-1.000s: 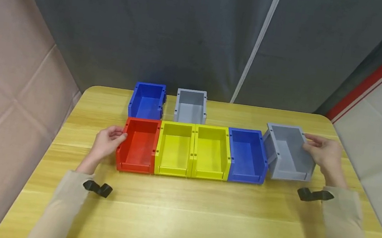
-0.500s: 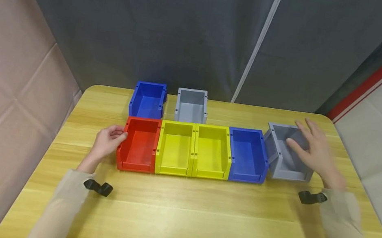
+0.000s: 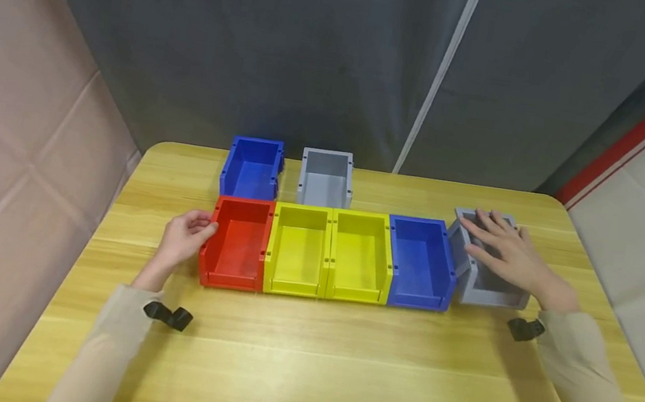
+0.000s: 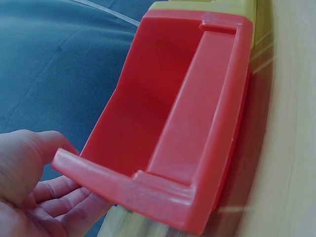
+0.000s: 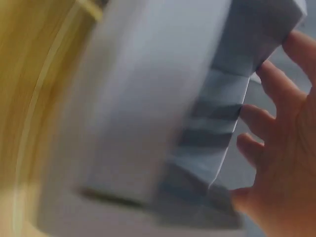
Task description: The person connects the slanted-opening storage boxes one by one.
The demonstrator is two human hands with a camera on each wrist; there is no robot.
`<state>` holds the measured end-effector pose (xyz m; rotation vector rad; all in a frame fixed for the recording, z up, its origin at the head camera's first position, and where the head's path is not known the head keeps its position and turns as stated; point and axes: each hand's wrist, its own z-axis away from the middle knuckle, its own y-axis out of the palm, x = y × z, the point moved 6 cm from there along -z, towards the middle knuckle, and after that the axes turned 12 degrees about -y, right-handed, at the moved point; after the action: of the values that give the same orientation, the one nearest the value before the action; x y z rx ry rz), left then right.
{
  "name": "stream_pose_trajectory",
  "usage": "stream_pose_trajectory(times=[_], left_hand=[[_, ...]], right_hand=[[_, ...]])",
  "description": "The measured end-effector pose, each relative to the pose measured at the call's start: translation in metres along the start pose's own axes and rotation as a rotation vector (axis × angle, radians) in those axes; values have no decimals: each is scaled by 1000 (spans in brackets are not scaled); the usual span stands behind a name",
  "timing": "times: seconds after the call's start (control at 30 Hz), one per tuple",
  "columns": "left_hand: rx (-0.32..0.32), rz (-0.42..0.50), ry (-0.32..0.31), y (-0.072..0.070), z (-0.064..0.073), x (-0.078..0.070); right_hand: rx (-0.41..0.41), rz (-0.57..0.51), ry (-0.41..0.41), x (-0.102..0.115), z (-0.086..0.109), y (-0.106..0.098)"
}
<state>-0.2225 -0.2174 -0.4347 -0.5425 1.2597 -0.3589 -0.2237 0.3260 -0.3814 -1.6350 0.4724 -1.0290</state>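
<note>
Seven open-topped box-shaped plastic bins on wood-grain table (image 3: 298,364) | front row: one red bin (image 3: 237,244), two yellow bins (image 3: 298,253), one blue bin (image 3: 421,264), one front grey bin (image 3: 489,297) at right end | behind: one rear blue bin (image 3: 253,173), one rear grey bin (image 3: 326,184) | left hand (image 3: 182,236) pinches red bin's left wall | right hand (image 3: 508,256), fingers spread, over front grey bin; contact I cannot tell

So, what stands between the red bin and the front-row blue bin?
Two yellow bins, side by side, between the red bin and the front-row blue bin, as the head view shows.
</note>
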Motion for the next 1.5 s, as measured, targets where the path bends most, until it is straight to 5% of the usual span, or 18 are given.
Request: stream_pose_trajectory(times=[1.5], left_hand=[[6,7,-17,0,0,1]], right_hand=[[4,93,0,-7,4,17]])
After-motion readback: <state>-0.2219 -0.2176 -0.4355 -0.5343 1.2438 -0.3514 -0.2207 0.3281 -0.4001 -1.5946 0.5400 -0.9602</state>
